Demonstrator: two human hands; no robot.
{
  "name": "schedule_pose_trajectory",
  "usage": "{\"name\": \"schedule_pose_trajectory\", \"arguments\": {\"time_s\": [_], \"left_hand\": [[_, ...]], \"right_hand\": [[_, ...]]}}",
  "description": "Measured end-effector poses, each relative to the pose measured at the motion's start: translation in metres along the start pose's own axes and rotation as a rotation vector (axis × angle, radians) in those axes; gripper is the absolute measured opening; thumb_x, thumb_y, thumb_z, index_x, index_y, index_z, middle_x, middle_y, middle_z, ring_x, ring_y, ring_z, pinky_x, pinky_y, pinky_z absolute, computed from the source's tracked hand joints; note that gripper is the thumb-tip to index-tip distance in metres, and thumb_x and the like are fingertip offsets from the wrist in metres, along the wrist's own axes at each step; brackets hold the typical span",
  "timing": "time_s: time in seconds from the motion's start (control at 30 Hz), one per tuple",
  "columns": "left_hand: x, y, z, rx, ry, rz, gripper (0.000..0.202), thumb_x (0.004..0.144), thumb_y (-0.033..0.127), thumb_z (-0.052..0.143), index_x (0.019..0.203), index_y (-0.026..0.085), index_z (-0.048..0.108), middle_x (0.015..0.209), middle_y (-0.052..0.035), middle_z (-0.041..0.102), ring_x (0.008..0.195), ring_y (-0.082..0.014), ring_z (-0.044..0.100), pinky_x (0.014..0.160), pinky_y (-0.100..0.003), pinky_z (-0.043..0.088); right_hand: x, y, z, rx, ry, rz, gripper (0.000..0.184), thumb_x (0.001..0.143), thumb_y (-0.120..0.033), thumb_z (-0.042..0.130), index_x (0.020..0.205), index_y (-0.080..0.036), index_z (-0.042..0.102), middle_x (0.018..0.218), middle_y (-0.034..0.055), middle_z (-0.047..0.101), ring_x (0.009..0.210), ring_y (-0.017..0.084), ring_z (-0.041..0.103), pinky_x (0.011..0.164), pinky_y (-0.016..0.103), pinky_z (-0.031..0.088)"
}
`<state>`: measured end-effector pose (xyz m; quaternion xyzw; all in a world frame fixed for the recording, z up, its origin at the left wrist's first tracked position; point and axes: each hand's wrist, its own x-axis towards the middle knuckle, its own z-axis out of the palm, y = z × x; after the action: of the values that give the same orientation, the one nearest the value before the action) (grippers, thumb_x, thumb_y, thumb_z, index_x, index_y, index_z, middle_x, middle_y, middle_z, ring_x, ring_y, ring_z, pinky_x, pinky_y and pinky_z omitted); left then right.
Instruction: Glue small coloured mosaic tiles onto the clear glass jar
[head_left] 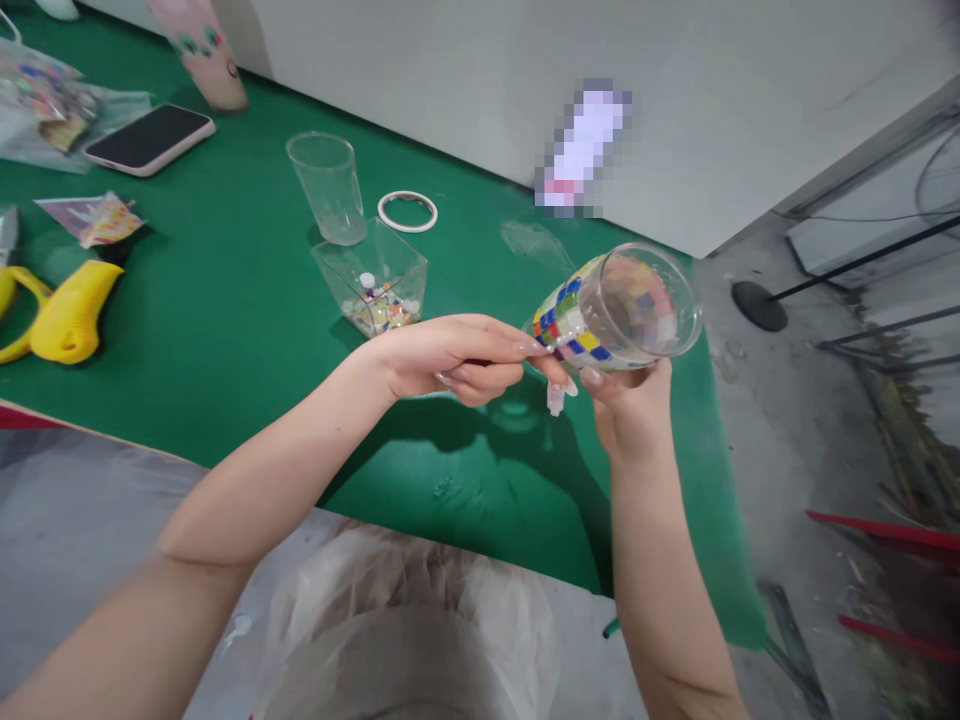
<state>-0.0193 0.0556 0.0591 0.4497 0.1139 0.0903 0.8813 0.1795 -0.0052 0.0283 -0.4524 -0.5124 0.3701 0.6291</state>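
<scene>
My right hand (630,395) holds a clear cup (619,310) from below, tilted with its open rim toward the right. Coloured mosaic squares in blue, yellow, red, white and green cover much of its wall. My left hand (469,360) is closed in a pinch at the cup's lower left side, with a tiny white bead (550,349) at the fingertips. Just under these fingers shows a small pale translucent piece (555,399); what it belongs to is hidden. Behind my left wrist stands a clear square container (420,275) with loose mosaic pieces and beads inside.
On the green table (247,300) are an empty clear cup (326,190), a white tape ring (407,212), a phone (150,140), a patterned tumbler (202,60), a bag of small pieces (45,100) and a yellow-handled tool (75,310). A pale wall borders the back.
</scene>
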Motion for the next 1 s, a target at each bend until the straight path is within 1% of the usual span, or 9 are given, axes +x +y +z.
{"name": "schedule_pose_trajectory", "arguments": {"time_s": [0.13, 0.27, 0.47, 0.6, 0.8, 0.9, 1.0], "left_hand": [[0.0, -0.002, -0.001, -0.035, 0.004, -0.006, 0.025, 0.092, 0.023, 0.047, 0.091, 0.012, 0.069, 0.04, 0.0095, 0.02, 0.036, -0.0052, 0.011, 0.033, -0.014, 0.023], [0.001, -0.002, -0.001, -0.077, -0.018, -0.017, 0.023, 0.09, 0.021, 0.048, 0.089, 0.011, 0.068, 0.04, 0.0094, 0.021, 0.035, -0.005, 0.011, 0.032, -0.014, 0.024], [0.001, -0.003, -0.001, -0.128, -0.034, -0.013, 0.022, 0.09, 0.019, 0.046, 0.09, 0.01, 0.067, 0.04, 0.0098, 0.021, 0.034, -0.0042, 0.011, 0.032, -0.013, 0.025], [0.002, -0.004, -0.001, -0.14, -0.043, -0.013, 0.027, 0.092, 0.018, 0.043, 0.091, 0.008, 0.067, 0.041, 0.0099, 0.022, 0.035, -0.0037, 0.011, 0.033, -0.013, 0.023], [0.003, -0.004, 0.0, -0.144, -0.025, -0.017, 0.029, 0.093, 0.017, 0.04, 0.09, 0.007, 0.067, 0.041, 0.0099, 0.023, 0.036, -0.004, 0.011, 0.034, -0.012, 0.024], [0.003, -0.003, 0.0, -0.143, -0.016, -0.026, 0.027, 0.093, 0.018, 0.042, 0.088, 0.008, 0.067, 0.041, 0.0099, 0.023, 0.036, -0.0041, 0.011, 0.033, -0.012, 0.024], [0.003, -0.004, 0.001, -0.142, -0.013, -0.027, 0.025, 0.092, 0.019, 0.044, 0.086, 0.009, 0.066, 0.042, 0.0098, 0.023, 0.036, -0.0042, 0.011, 0.033, -0.012, 0.024]], "right_hand": [[0.001, -0.003, 0.001, -0.027, 0.012, -0.021, 0.08, 0.05, -0.038, 0.088, 0.123, -0.036, 0.054, 0.125, 0.002, 0.061, 0.125, 0.028, 0.052, 0.097, 0.047, 0.051], [0.002, -0.004, 0.002, -0.042, 0.008, -0.03, 0.083, 0.049, -0.041, 0.088, 0.124, -0.036, 0.053, 0.124, 0.0031, 0.061, 0.126, 0.03, 0.051, 0.097, 0.05, 0.05], [0.002, -0.004, 0.001, -0.056, 0.005, -0.04, 0.079, 0.051, -0.039, 0.087, 0.122, -0.035, 0.053, 0.127, 0.0029, 0.06, 0.123, 0.03, 0.053, 0.093, 0.048, 0.053], [0.004, -0.009, 0.002, -0.092, -0.018, -0.056, 0.082, 0.049, -0.036, 0.088, 0.123, -0.036, 0.053, 0.132, 0.0021, 0.055, 0.121, 0.03, 0.054, 0.093, 0.049, 0.053], [0.006, -0.011, 0.003, -0.109, -0.017, -0.087, 0.076, 0.049, -0.036, 0.087, 0.118, -0.034, 0.057, 0.127, 0.0021, 0.058, 0.12, 0.03, 0.054, 0.097, 0.048, 0.05], [0.006, -0.01, 0.003, -0.111, -0.023, -0.088, 0.079, 0.049, -0.035, 0.087, 0.121, -0.035, 0.054, 0.131, 0.0019, 0.056, 0.123, 0.03, 0.052, 0.096, 0.047, 0.051], [0.004, -0.009, 0.003, -0.107, -0.015, -0.078, 0.084, 0.049, -0.039, 0.087, 0.124, -0.036, 0.051, 0.136, 0.0017, 0.053, 0.127, 0.03, 0.049, 0.096, 0.046, 0.051]]}}
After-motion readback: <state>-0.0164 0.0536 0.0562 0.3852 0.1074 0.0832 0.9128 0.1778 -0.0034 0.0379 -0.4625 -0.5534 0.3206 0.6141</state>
